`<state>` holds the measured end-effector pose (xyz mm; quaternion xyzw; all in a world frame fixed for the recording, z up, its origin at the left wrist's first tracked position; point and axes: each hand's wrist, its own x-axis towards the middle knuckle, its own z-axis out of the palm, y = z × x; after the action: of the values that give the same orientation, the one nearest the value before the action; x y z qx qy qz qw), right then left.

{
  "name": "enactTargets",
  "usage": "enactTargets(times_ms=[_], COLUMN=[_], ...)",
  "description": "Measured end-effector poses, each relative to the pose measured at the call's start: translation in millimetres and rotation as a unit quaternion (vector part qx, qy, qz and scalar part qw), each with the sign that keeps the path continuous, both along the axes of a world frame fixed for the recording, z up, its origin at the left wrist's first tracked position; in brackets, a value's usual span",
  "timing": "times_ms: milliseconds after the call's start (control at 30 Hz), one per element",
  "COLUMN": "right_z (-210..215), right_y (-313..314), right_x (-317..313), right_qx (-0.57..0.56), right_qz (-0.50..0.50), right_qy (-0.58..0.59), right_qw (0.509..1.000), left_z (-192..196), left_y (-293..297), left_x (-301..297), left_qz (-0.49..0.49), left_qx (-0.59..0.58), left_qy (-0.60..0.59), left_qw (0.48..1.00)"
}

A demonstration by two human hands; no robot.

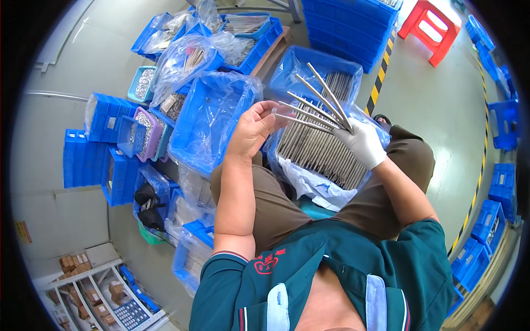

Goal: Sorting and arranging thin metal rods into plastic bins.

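Observation:
My right hand (361, 144), in a white glove, grips several slim metal rods (322, 116) that fan out up and to the left. My bare left hand (255, 129) is closed, its fingertips pinched at the far end of the lowest rod; whether a small piece also sits between them is hard to see. Beneath both hands, between my knees, a plastic-lined blue crate (361, 113) holds many similar rods (314, 151) in rows. White lining sheet (317, 185) is bunched along its near side.
An open blue bin (207, 118) lined with clear plastic stands left of my left hand. Further left are stacked blue crates (113, 118) and a purple tray (148, 135) of small shiny parts. A red stool (430, 30) stands at the far right, past a striped floor line (381, 74).

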<state>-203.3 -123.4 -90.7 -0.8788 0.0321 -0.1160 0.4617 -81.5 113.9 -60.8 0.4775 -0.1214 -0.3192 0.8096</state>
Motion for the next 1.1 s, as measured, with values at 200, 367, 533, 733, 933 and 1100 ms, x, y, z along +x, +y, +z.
enactTargets(times_ms=[200, 367, 533, 733, 933, 1100], right_z=[15, 13, 16, 16, 7, 5], right_y=[6, 3, 1, 8, 2, -7], right_x=[-8, -8, -6, -11, -4, -3], right_qx=[-0.138, -0.110, 0.064, -0.128, -0.083, 0.016], right_qz=[-0.010, 0.000, 0.023, 0.001, 0.013, 0.026], right_qy=[-0.097, -0.037, 0.128, -0.056, 0.007, 0.082], right_qw=[0.986, 0.993, 0.989, 0.990, 0.996, 0.996], left_z=[-4, -1, -1, -4, -7, 5], left_y=[12, 8, 8, 4, 1, 37], left_x=[7, 1, 0, -5, -5, 21], left_qz=[-0.009, -0.015, -0.031, -0.075, 0.003, 0.140], left_qx=[0.119, 0.075, 0.066, 0.153, 0.130, 0.141], left_qy=[0.016, -0.062, -0.104, -0.035, -0.106, -0.098], left_qw=[0.993, 0.995, 0.992, 0.985, 0.986, 0.975])
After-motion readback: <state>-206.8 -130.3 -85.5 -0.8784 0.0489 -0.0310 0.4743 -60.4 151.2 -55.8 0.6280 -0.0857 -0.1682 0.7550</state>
